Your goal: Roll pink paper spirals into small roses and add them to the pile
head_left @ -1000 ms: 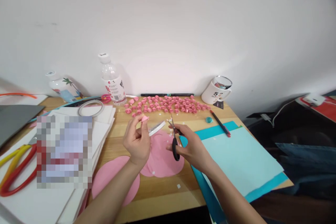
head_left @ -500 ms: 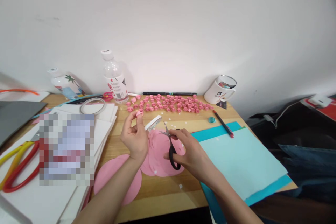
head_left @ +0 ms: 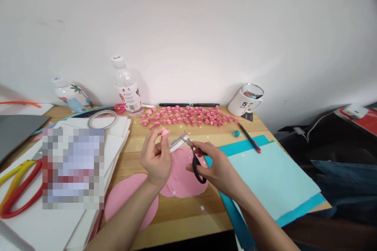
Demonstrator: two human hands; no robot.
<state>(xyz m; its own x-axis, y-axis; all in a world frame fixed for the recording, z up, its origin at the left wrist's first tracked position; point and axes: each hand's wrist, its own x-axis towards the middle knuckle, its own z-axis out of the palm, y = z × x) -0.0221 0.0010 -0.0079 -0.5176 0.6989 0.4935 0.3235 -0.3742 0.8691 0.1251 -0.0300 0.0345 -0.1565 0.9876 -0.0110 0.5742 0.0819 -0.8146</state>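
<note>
My left hand (head_left: 156, 157) pinches a small pink rolled paper piece (head_left: 164, 132) between thumb and fingertips above the wooden desk (head_left: 182, 215). My right hand (head_left: 215, 166) grips black-handled scissors (head_left: 194, 156), blades pointing up-left toward a white strip of tape (head_left: 176, 143) beside the pink piece. Under both hands lie pink paper circles (head_left: 184, 174); another pink circle (head_left: 129, 200) lies to the left. Many small pink paper rolls (head_left: 188, 115) are spread along the back of the desk.
Light blue and teal paper sheets (head_left: 271, 176) lie to the right, a red pencil (head_left: 249, 137) and white mug (head_left: 246, 100) behind them. Two bottles (head_left: 126, 86) stand at the back left. White foam sheets (head_left: 118, 141), a tape ring (head_left: 101, 119) and red-handled scissors (head_left: 17, 192) lie left.
My left hand lowered slightly and moved right with the pink piece. The right hand shifted the scissors so their tips sit close to the white strip.
</note>
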